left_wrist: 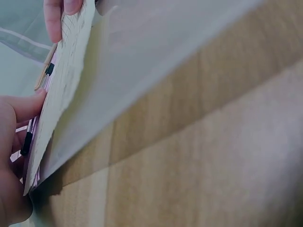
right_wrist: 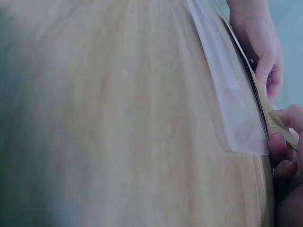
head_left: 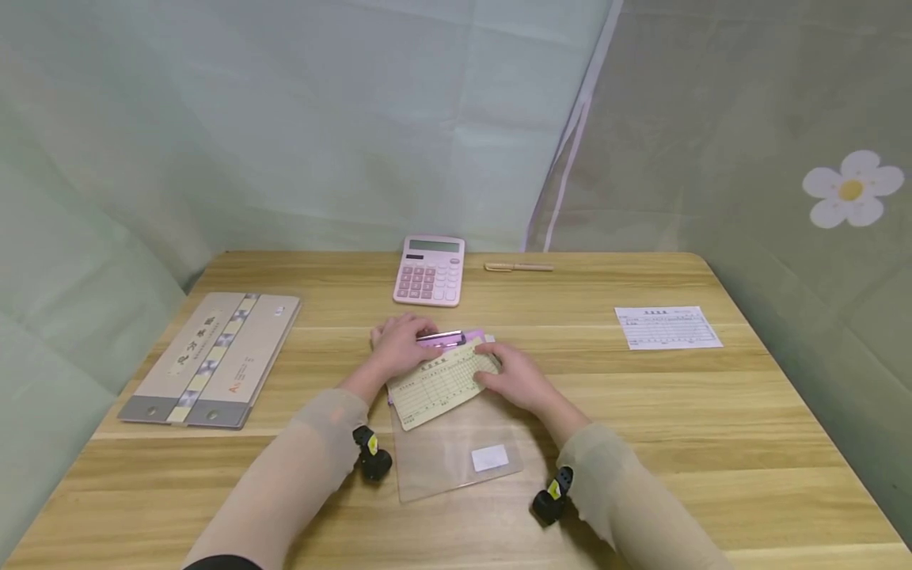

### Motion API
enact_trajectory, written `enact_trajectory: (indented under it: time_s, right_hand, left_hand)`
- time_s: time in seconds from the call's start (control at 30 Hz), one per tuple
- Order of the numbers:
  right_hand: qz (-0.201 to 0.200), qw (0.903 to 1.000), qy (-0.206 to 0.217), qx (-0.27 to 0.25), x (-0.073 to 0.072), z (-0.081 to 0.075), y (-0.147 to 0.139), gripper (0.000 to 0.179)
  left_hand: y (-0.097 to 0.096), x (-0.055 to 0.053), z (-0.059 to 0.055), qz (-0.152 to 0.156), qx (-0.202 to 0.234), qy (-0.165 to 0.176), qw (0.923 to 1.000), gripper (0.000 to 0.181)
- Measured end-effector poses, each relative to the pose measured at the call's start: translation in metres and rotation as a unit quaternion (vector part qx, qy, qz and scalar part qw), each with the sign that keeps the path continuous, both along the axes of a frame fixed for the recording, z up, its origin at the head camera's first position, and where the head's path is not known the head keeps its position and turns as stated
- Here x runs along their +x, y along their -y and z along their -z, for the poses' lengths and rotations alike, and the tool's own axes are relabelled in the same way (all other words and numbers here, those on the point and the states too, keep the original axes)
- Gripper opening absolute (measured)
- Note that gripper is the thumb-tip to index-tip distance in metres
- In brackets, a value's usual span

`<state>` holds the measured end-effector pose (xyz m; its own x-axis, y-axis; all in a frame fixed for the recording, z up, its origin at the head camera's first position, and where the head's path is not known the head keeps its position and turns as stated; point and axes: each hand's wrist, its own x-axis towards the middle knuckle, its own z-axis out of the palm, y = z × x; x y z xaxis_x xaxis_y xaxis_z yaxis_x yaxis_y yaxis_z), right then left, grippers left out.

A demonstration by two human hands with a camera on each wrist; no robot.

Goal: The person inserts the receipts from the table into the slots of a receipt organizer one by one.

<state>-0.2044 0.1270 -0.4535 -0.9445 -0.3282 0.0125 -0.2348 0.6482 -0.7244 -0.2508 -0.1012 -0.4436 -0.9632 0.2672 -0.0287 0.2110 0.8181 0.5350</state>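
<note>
A pale yellow printed form (head_left: 443,383) lies tilted over a small purple clipboard (head_left: 473,336), whose metal clip shows along the top. My left hand (head_left: 402,346) grips the clipboard's upper left beside the clip, its thumb by the form's top edge. At the form's right end, my right hand (head_left: 518,378) pinches it between thumb and fingers; the right wrist view shows that corner of the form (right_wrist: 279,126) bent up. Under both lies a clear plastic folder (head_left: 456,459) with a white label, its upper part hidden.
A pink calculator (head_left: 429,271) and a tan pen (head_left: 518,267) lie at the table's back. On the left is a beige document folder (head_left: 214,356) with a patterned band. A white printed slip (head_left: 668,328) lies on the right. Curtains hang behind the table (head_left: 712,443).
</note>
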Motion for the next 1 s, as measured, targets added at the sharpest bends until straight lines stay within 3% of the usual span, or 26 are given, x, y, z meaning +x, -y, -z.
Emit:
enact_trajectory:
  time_s: [0.17,0.37,0.57,0.67,0.83,1.0]
  right_hand:
    - [-0.009,0.9999,0.002,0.005,0.000,0.000,0.001,0.051]
    - [-0.014,0.9998,0.001,0.012,0.000,0.001,0.001,0.056]
    - [0.010,0.9998,-0.009,0.014,0.006,-0.004,0.007,0.055]
    - [0.021,0.9996,-0.014,-0.011,0.010,-0.009,0.014,0.053]
    - [0.053,0.9950,0.031,-0.079,0.013,-0.007,0.019,0.050]
    - [0.084,0.9918,0.038,-0.089,0.013,0.000,0.020,0.049]
  left_hand:
    - [0.001,-0.001,0.000,0.001,-0.005,0.006,1.0000,0.039]
    - [0.001,-0.003,-0.002,0.014,-0.027,-0.010,0.9995,0.037]
    - [-0.003,-0.002,-0.004,0.021,-0.025,-0.016,0.9994,0.036]
    - [-0.004,-0.001,-0.004,0.020,-0.019,-0.023,0.9994,0.034]
    - [-0.004,0.000,-0.003,0.016,-0.030,-0.028,0.9990,0.033]
    - [-0.002,0.000,-0.001,0.018,-0.030,-0.026,0.9991,0.032]
